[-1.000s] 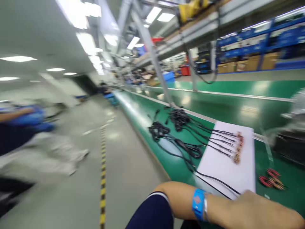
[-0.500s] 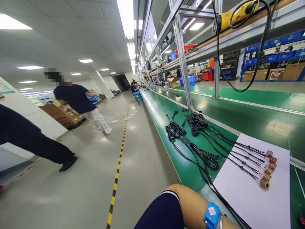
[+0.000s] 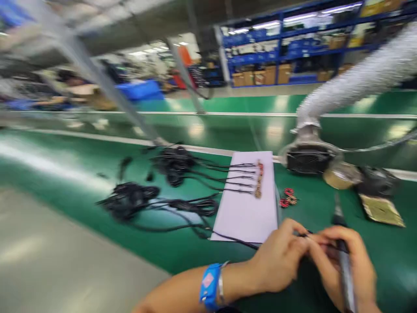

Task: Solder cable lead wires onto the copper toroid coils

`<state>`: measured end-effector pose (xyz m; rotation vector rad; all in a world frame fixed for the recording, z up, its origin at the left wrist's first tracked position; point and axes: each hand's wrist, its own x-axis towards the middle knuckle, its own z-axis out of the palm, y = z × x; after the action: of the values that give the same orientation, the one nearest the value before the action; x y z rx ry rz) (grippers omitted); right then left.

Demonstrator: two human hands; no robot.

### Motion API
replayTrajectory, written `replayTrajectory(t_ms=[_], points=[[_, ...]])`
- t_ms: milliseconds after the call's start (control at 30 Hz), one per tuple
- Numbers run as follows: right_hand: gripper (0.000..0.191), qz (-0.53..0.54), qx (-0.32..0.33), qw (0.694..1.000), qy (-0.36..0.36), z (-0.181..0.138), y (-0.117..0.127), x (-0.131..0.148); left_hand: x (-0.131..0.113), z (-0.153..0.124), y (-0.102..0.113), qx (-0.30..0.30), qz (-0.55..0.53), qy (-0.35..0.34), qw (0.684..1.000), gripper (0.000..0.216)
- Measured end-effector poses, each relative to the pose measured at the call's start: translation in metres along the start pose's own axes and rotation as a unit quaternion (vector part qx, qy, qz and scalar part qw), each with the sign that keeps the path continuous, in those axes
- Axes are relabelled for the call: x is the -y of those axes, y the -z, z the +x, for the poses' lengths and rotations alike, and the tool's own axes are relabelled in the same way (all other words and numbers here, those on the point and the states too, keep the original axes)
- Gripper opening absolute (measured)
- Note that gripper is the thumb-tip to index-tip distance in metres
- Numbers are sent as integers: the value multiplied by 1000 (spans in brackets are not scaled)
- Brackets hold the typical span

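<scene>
My left hand (image 3: 280, 256), with a blue strap (image 3: 209, 284) on the wrist, is closed in a pinch on the end of a black cable (image 3: 241, 240). Against its fingertips, the fingers of my right hand (image 3: 353, 261) are also bent. A soldering iron (image 3: 339, 219) lies in the right hand, its metal tip pointing away from me. What the meeting fingertips hold is too small and blurred to make out. Just beyond, a white sheet (image 3: 244, 217) carries cable ends and a row of copper-wound ring coils (image 3: 258, 191). Several red and copper coils (image 3: 288, 199) lie right of the sheet.
Bundled black cables (image 3: 176, 165) lie left of the sheet on the green bench (image 3: 81, 174). Behind the hands stand a fume fan (image 3: 308, 158) with a silver duct (image 3: 355, 82), a tape roll (image 3: 342, 176) and a yellowish pad (image 3: 381, 211). A metal post (image 3: 107, 87) rises at the left.
My view has swung right, from the aisle with two walking people to the bench. Both hands now show, where before only my left forearm did.
</scene>
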<state>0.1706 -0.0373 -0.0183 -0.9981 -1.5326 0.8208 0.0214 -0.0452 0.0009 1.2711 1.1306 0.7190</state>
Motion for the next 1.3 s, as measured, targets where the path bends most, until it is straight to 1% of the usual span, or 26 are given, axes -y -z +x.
replayTrajectory(t_ms=[33,100,167,267,333,433,500,633,700,767,900,967,1067,1200,1300], points=[[28,-8,-22,999,-35,-4,0,3,1,-1,3,9,-20,0,1000,43],[27,7,-34,995,-90,-6,-5,7,2,0,9,31,-47,-4,998,50],[27,41,-20,991,-125,-5,-9,10,4,0,11,44,-74,-7,996,55],[27,87,7,986,-145,-2,-9,14,5,1,10,43,-124,4,991,53],[23,79,31,989,-123,-1,-3,13,5,4,10,43,-152,11,987,50],[21,9,64,996,-55,3,10,10,1,10,13,36,-159,14,986,44],[22,-12,73,997,-26,7,18,8,-4,12,15,26,-129,19,991,40],[22,2,78,997,-3,11,25,7,-10,12,17,27,-69,44,996,36],[23,-6,95,995,14,12,25,7,-10,12,18,35,-59,44,997,35],[26,-15,115,993,33,12,25,6,-9,11,19,47,-55,28,997,34],[25,-42,131,988,73,12,30,2,-6,11,22,91,-24,16,995,33],[22,-59,145,985,78,13,33,2,-6,10,24,103,18,19,994,31],[24,-70,176,980,64,17,34,6,-9,8,24,101,83,15,991,24],[27,-82,182,976,83,20,24,18,-17,5,18,88,124,-23,988,14],[29,-102,183,974,81,22,15,25,-22,3,15,97,135,-51,985,14]])
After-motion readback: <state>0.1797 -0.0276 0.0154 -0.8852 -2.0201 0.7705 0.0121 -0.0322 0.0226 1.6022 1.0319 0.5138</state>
